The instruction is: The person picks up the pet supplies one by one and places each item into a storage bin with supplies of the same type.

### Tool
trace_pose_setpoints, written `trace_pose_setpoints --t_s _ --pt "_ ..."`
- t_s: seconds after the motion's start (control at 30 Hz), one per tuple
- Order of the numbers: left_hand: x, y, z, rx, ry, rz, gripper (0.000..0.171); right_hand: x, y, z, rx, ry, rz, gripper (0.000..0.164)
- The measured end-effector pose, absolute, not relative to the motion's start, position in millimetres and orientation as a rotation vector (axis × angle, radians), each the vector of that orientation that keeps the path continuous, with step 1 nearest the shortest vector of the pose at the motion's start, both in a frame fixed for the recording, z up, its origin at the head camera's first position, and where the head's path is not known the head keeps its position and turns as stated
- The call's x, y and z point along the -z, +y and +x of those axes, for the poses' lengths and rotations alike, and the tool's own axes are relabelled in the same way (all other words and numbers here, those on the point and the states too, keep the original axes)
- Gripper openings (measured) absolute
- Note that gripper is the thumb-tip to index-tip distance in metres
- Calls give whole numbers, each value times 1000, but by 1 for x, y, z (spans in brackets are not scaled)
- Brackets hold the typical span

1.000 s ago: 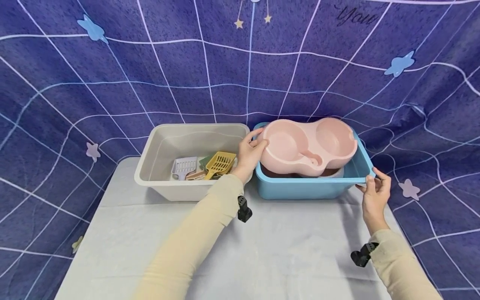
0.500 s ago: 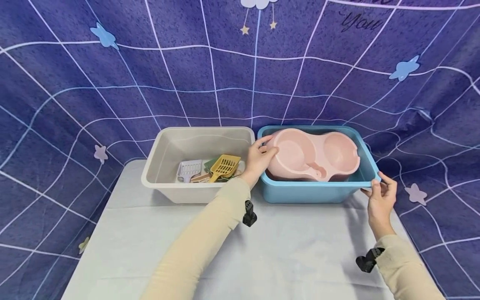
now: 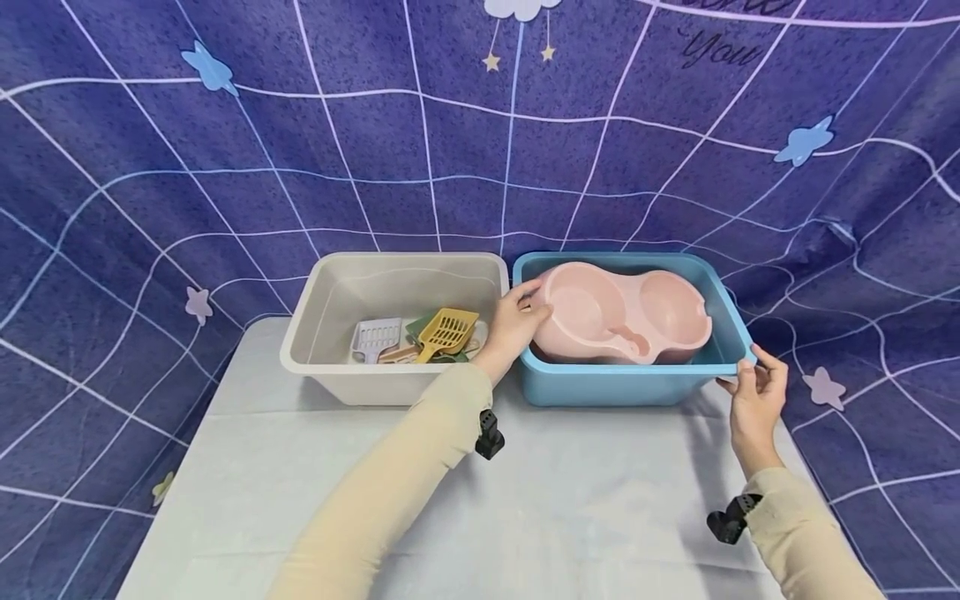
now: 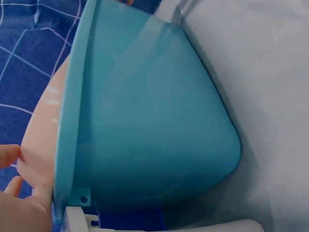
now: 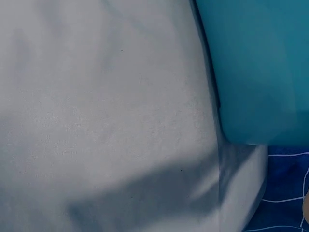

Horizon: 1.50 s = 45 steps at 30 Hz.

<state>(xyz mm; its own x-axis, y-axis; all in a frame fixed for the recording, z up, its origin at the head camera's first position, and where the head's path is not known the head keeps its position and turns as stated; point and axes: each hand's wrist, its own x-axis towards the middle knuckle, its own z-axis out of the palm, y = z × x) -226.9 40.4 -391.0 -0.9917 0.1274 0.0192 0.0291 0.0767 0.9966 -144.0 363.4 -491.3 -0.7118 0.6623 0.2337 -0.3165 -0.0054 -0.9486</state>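
A pink double pet bowl [image 3: 633,312], with two round hollows and a small notched channel, sits inside the blue tub [image 3: 600,385]. My left hand [image 3: 513,327] grips the bowl's left end over the tub's left rim. In the left wrist view, the fingers [image 4: 10,155] lie against the pale pink end of the bowl, which rises above the tub's rim. The right hand [image 3: 756,398] holds the tub's front right corner, thumb on the near side of the rim. Most of that hand is outside the right wrist view. What lies under the bowl is hidden.
Left of the blue tub, almost touching it, stands a grey tub [image 3: 378,388]. Inside it lie a whitish slotted litter scoop [image 3: 377,335], a yellow one [image 3: 447,331] and some small brown and green pieces. A patterned blue curtain [image 3: 420,125] hangs behind the white-covered table [image 3: 555,500].
The pink double bowl has gone down from above the front rim into the blue tub, with the left hand still gripping it. The right hand stays at the tub's corner.
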Motion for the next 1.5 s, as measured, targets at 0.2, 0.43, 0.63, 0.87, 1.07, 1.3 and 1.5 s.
trace_pose_setpoints --t_s 0.2,0.43,0.63,0.87,1.07,1.3,1.5 --pt "390 33 -225 -2120 2187 161 41 494 362 -143 -1810 -1549 -362 27" --pt "388 22 -223 -2085 2205 157 41 492 360 -145 -1801 -1560 -380 27" --pt "384 14 -220 -2151 2180 156 38 490 361 -145 -1787 -1581 -373 28" --pt "382 4 -213 -2210 2174 146 37 490 359 -145 -1800 -1570 -371 28" --pt "382 -4 -208 -2186 2168 158 38 489 359 -143 -1792 -1595 -393 28" --pt "372 -16 -204 -2201 2177 197 35 485 360 -143 -1772 -1652 -383 31" --pt "364 -36 -195 -2162 2167 239 36 485 357 -133 -1774 -1734 -414 37"
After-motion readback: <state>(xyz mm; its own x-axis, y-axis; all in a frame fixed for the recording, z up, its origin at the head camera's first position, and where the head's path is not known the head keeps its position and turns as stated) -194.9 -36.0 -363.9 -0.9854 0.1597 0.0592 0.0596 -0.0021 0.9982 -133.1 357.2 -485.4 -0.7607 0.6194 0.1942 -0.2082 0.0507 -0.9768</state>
